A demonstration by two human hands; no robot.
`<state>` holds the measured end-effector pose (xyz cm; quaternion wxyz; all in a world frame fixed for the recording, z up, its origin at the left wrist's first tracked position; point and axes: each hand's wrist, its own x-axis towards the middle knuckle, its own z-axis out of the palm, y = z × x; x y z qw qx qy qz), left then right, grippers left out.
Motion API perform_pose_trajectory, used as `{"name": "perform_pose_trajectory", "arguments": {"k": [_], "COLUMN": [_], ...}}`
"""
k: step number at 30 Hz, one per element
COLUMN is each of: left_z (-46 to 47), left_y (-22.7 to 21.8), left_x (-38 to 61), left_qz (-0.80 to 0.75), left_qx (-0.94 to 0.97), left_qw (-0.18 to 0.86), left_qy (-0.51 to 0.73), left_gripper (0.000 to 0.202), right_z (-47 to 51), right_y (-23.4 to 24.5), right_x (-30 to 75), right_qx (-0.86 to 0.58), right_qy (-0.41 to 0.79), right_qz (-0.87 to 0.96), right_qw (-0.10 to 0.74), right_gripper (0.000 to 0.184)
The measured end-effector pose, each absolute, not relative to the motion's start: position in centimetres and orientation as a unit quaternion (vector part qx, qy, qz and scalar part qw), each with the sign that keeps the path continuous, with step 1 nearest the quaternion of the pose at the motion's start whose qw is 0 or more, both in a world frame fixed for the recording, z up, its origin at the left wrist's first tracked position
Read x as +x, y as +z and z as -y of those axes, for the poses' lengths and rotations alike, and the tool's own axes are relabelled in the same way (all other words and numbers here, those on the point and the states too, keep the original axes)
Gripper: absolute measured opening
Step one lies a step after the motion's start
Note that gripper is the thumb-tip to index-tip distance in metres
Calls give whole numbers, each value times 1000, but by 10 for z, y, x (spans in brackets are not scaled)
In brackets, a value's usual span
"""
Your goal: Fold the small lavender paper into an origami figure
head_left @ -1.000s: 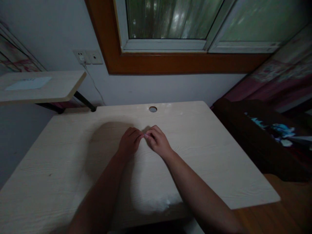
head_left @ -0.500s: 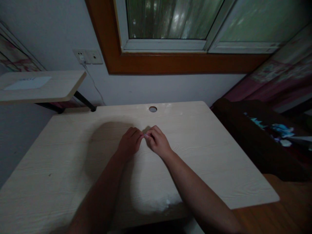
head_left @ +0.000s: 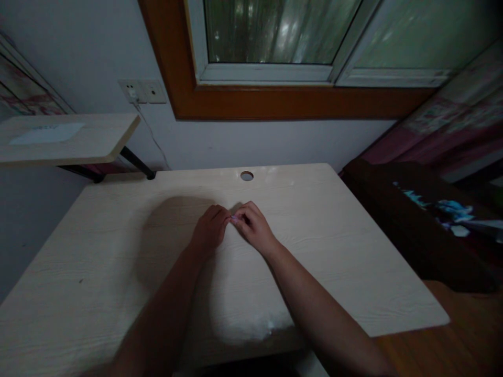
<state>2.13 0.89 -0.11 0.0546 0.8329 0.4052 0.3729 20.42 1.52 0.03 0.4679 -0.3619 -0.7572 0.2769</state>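
My left hand (head_left: 211, 226) and my right hand (head_left: 253, 225) meet fingertip to fingertip just above the pale wooden desk (head_left: 314, 251). Pinched between them is a tiny whitish-purple object (head_left: 233, 217), too small and mostly covered by the fingers to name. Both hands are closed, thumbs pressed against the index fingers. Near the desk's front edge, between my forearms, lies a crumpled clear plastic piece (head_left: 270, 326).
A raised shelf (head_left: 94, 141) on black legs carries a sheet of paper (head_left: 47, 133) at the left. Behind the desk's round cable hole (head_left: 247, 176) is the wall, with a socket (head_left: 133, 91) and white cord. Dark furniture (head_left: 412, 230) with bluish items stands at the right.
My right fingertips have shifted slightly left, closer to the left ones, over the tiny object. Otherwise the scene stays the same.
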Motion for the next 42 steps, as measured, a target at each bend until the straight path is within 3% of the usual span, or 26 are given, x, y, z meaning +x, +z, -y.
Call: {"name": "perform_pose_trajectory", "arguments": {"k": [28,42], "left_z": [-11,-11], "left_y": [-2,-3], "left_x": [18,19], "left_qz": [-372,-388], "left_qx": [842,823], "left_qw": [40,68], "left_qy": [388,410], "left_gripper": [8,5], "right_z": [-20,-21], "right_y": [3,1], "right_x": [210,210], "right_qx": [-355,-376], "right_qy": [339,339], "right_qz": [731,701], "right_qw": [474,502], "right_gripper": [21,13]}}
